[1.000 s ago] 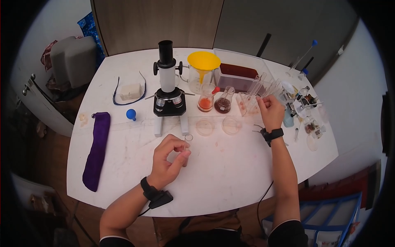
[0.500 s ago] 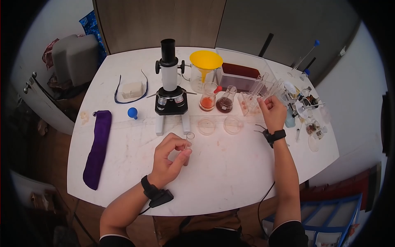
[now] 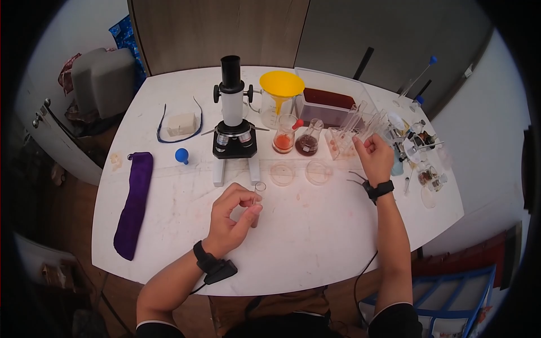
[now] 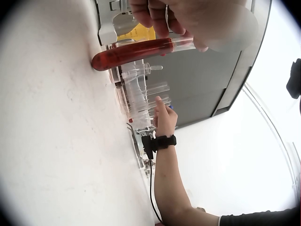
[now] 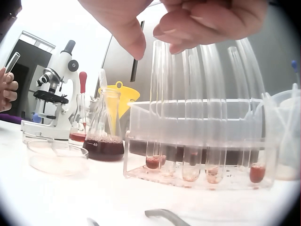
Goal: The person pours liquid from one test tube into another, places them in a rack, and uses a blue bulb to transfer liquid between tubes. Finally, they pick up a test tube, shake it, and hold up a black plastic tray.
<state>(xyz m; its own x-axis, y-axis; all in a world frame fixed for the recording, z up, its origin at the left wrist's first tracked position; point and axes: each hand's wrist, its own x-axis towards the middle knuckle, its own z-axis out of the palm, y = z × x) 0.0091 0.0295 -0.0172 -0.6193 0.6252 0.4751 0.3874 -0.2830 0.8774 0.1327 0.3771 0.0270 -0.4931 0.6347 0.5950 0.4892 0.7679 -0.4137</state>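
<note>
Tube (image 3: pixel 259 195) in the head view stands roughly upright, mouth up, in the left hand (image 3: pixel 227 223); the right hand (image 3: pixel 376 159) is well apart, beside other test tubes (image 3: pixel 350 119). Left wrist view: the left grip pinches the held tube near its mouth, long axis about square to the counter (image 4: pixel 44 122), rounded end lowermost; its liquid is deep red, clear glass above. Right wrist view: right thumb and bent fingers hang apart over the racked tubes, reddish dregs inside several; contact, cannot tell.
</note>
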